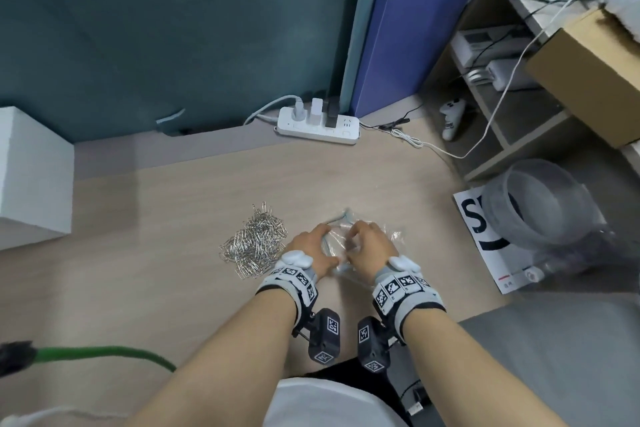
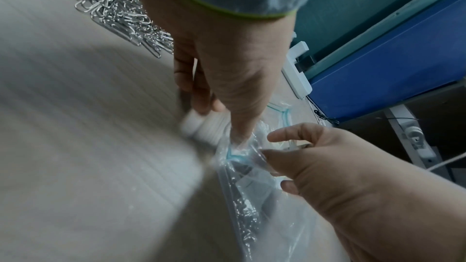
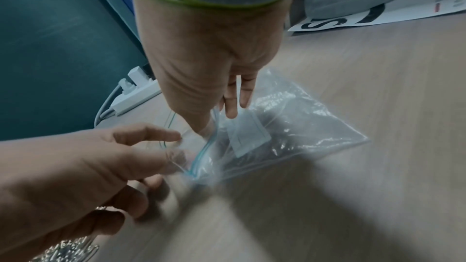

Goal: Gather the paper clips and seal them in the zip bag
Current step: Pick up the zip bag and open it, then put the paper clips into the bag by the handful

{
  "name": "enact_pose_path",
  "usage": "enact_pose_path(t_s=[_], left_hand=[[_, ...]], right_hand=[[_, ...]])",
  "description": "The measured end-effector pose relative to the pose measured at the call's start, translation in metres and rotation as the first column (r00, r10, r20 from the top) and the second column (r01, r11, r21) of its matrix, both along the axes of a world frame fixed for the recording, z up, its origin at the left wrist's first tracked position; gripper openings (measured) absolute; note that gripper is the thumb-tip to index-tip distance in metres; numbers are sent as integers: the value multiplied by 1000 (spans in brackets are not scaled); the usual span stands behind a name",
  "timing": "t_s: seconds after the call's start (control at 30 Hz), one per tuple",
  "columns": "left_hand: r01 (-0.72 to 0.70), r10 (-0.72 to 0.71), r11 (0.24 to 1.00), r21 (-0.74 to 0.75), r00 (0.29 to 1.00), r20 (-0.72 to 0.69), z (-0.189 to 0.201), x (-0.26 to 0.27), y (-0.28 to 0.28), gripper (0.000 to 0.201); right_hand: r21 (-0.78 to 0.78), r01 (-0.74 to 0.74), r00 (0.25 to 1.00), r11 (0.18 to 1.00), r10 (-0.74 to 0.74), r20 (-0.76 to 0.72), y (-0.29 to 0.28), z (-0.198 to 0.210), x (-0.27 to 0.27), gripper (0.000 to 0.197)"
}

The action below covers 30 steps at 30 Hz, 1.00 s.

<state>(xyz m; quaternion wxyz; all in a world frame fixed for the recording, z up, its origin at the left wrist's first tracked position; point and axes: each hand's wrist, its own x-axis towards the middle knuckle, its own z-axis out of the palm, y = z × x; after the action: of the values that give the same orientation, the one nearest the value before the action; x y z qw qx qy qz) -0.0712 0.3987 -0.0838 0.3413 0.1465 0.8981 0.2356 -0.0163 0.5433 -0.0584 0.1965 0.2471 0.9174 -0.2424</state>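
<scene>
A: While both forearms are stretched forward over the pale wood-grain desk (image 1: 363,177), what is gripped by each hand?

B: The clear plastic zip bag with the blue-green seal strip (image 3: 297,127) is pinched at its mouth by both. The left hand (image 1: 310,248) is seen knuckles-up, its thumb and fingers curled onto the near-left part of the rim. The right hand (image 1: 372,244) is arched over the bag, thumb and forefinger clamped on the opposite lip, the remaining fingers pointed down toward the plastic.

A: Where is the bag placed?

B: It is laid flat on the desk under the hands, its body extended toward 3 o'clock. The mouth is held parted between the two grips.

A: And the clips?

B: The heap of silver wire paper clips (image 1: 258,244) is found at 9 o'clock of the left hand, just beside it. Whether any are inside the bag cannot be told through the blur.
</scene>
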Motion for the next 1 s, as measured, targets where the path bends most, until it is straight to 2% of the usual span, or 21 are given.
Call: enact_pose_path(t_s=[0.2, 0.33, 0.4, 0.5, 0.6, 0.67, 0.77, 0.83, 0.9, 1.0], left_hand=[[-110, 114, 988, -107, 993, 32, -5, -11, 16, 74], [-174, 176, 978, -112, 984, 1, -7, -7, 20, 73], [-210, 211, 976, -60, 977, 4, -9, -4, 22, 74], [-261, 262, 959, 107, 965, 11, -9, -4, 19, 68], [-367, 389, 884, 290, 921, -18, 3, -11, 13, 45], [-452, 494, 829, 328, 868, -50, 7, -18, 6, 34], [-520, 550, 832, 193, 818, -167, 13, -22, -21, 36], [-531, 522, 847, 24, 821, -231, 10, -21, -43, 51], [-518, 485, 847, -120, 845, -225, 8, -16, -59, 69], [-476, 450, 859, -187, 877, -167, 2, -8, -69, 80]], right_hand=[[16, -160, 987, 987, 160, 33, 28, -14, -27, 33], [30, -211, 973, 977, 207, 105, 34, -16, -37, 69], [17, -243, 959, 970, 237, 155, 34, -13, -42, 79], [-89, -265, 950, 960, 276, 146, 38, -10, -50, 68], [-110, -290, 951, 951, 299, 80, 44, -3, -53, 49], [-98, -285, 954, 953, 292, 62, 49, -3, -53, 40], [-89, -296, 952, 951, 302, 52, 49, 4, -49, 36], [-105, -289, 955, 952, 294, 40, 46, 7, -49, 41], [-103, -274, 960, 956, 278, 28, 41, 8, -47, 46], [-109, -248, 969, 963, 246, -35, 33, 7, -43, 41]])
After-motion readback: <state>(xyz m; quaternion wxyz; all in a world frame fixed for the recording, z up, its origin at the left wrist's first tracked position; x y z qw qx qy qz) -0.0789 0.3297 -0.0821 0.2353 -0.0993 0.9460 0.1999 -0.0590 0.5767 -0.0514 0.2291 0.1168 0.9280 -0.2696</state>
